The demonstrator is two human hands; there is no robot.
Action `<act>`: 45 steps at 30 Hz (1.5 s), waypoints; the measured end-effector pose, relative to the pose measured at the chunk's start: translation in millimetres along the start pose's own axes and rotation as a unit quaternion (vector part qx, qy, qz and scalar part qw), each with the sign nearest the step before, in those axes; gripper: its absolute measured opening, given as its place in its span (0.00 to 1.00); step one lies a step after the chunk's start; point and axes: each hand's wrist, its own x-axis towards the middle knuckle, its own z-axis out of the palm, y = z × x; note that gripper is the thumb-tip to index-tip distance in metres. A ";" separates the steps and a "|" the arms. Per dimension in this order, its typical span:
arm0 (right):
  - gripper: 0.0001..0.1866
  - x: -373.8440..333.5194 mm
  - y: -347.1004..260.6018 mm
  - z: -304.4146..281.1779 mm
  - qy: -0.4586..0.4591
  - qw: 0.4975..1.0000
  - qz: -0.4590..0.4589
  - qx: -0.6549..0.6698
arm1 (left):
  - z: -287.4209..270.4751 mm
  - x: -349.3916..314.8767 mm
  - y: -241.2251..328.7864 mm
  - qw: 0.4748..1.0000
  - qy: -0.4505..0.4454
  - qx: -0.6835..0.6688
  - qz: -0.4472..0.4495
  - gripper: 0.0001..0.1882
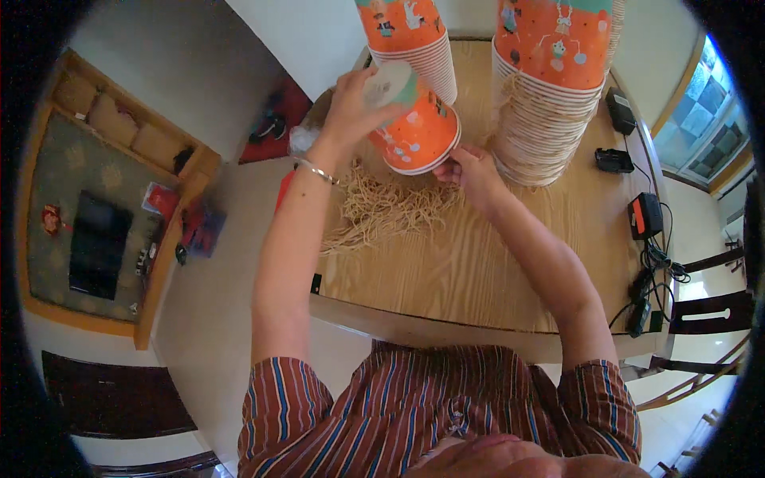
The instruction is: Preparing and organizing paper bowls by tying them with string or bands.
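Observation:
An orange paper bucket [414,134] with cartoon figures and a green-and-white base is tipped on its side above the table, its white rim toward me. Around its base end curls my left hand [351,107], a bangle on the wrist. At the rim, the fingers of my right hand [472,169] are pinched; whether a string is also between them I cannot tell. Below the bucket lies a loose heap of thin tan strings [390,209]. Behind it stands a stack of similar buckets [406,32]. A taller stack [550,103] to the right has tan strings along its rims.
The wooden table [430,279] carries black chargers [645,215] and tangled cables along its right edge. A dark phone-sized holder [613,161] lies near them. Dark wooden chairs [709,311] stand beyond that edge. Further left are a wall-mounted television [100,243] and a cabinet.

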 end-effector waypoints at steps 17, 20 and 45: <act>0.11 16.2 12.3 -32.3 0.003 0.999 0.039 0.021 | -132.0 -24.1 29.7 0.932 0.124 -0.326 -0.096 0.33; 0.10 18.6 11.7 -38.7 0.001 0.999 0.044 -0.011 | -134.5 -39.9 43.6 0.922 0.138 -0.344 -0.108 0.31; 0.10 -27.9 -9.0 -8.4 0.104 0.978 0.096 -0.150 | -74.5 -132.1 37.5 0.745 0.057 -0.639 -0.181 0.39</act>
